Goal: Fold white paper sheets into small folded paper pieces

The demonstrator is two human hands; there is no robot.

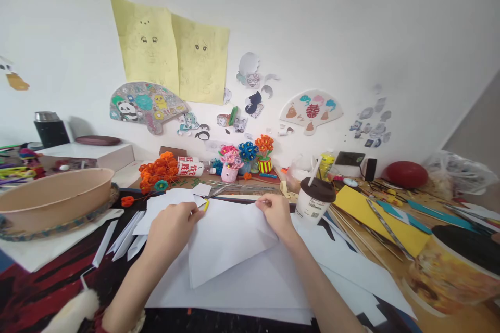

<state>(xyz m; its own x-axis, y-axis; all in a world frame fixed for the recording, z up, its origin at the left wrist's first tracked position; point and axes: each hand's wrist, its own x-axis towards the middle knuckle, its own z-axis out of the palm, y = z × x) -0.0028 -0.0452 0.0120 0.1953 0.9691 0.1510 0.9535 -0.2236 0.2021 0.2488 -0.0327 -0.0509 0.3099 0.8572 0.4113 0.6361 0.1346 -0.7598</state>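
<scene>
In the head view, a folded white paper sheet [230, 247] is between the two hands, its upper edge running from the left fingers to the right fingers and its body reaching down toward the wearer, over larger flat white paper sheets [242, 294]. The step in hand looks like holding the folded sheet steady and squaring or working along that upper edge. The left hand [174, 226] has its fingers closed, seemingly on a slim yellow stick-like object [206, 205] at the sheet's upper left corner; whether they also grip paper I cannot tell. The right hand [278, 213] pinches the upper right corner, thumb against fingertip, with a creased flap just below. The next move probably calls for keeping that edge taut and the layers even. Narrow folded white paper strips [124, 237] lie left of the left fingers; a white paper cup with a brown lid [314, 205] stands right of the right fingers.
</scene>
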